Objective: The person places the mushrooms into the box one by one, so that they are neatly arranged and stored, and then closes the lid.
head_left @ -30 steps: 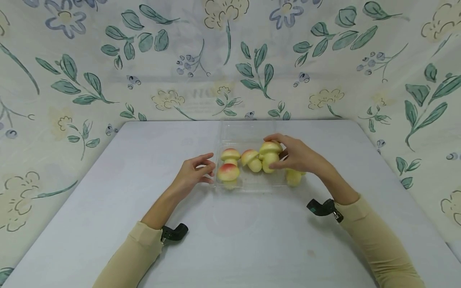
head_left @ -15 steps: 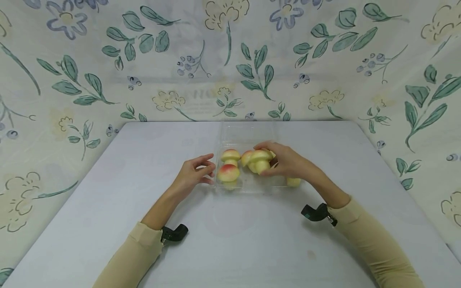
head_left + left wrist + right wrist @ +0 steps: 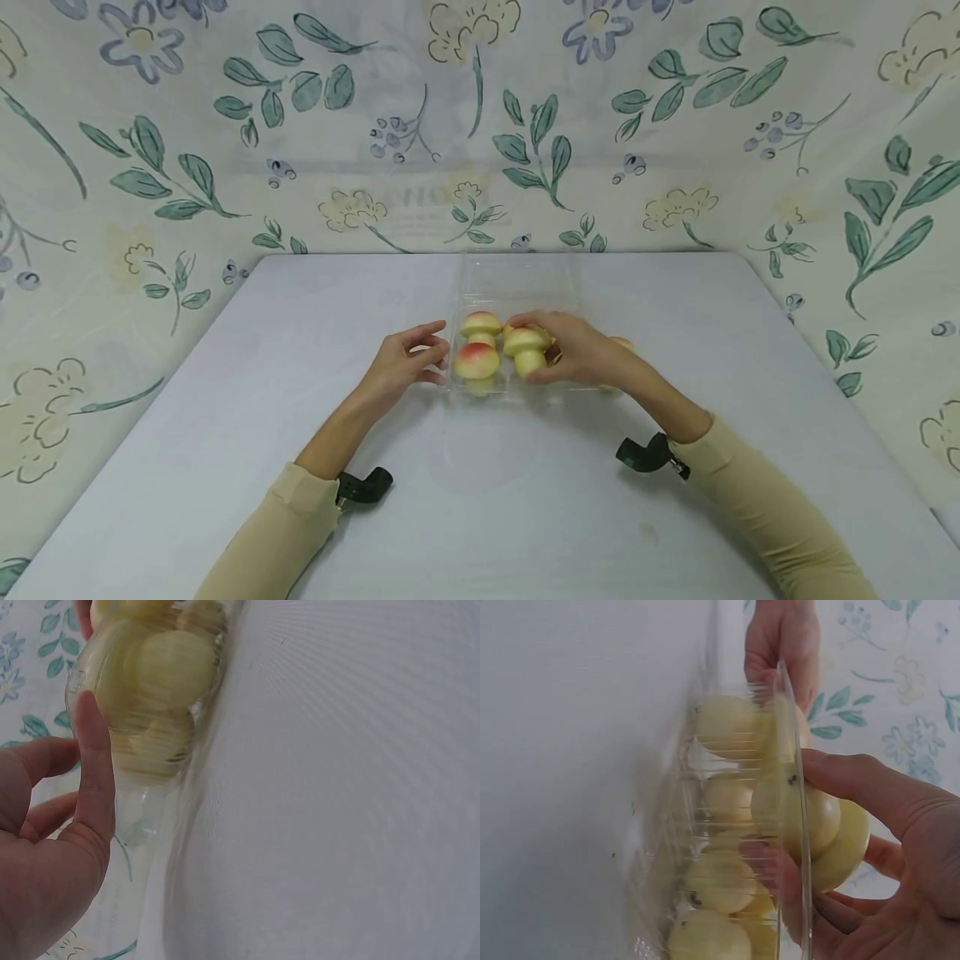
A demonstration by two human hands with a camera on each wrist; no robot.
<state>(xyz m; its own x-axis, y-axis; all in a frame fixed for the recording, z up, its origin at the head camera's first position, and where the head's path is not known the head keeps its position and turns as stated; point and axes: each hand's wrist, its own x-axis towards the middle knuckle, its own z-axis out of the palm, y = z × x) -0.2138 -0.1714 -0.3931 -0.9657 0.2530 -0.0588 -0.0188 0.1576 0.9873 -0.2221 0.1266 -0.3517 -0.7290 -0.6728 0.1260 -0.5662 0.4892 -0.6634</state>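
Note:
My right hand (image 3: pixel 573 350) pinches a pale yellow-green mushroom-shaped piece (image 3: pixel 527 346) over the middle of a clear plastic box. The right wrist view shows thumb and fingers around its cap, with the stem dipping inside the box rim (image 3: pixel 804 900). My left hand (image 3: pixel 408 358) is at the box's left side, fingers loosely extended; one finger (image 3: pixel 94 765) touches the clear wall in the left wrist view. Two red-topped mushroom pieces (image 3: pixel 477 360) stand at the box's left end. Another piece (image 3: pixel 621 342) shows at the right, mostly hidden by my right hand.
Behind the box its clear lid (image 3: pixel 517 275) lies folded back. The box sits on a white table (image 3: pixel 480 500) toward the far edge. A floral cloth (image 3: pixel 420 125) hangs behind the table. Each wrist carries a black camera mount (image 3: pixel 365 485).
My right hand has moved left and slightly down with the mushroom piece, from the box's right half to its middle, covering the pieces behind. My left hand has stayed in place.

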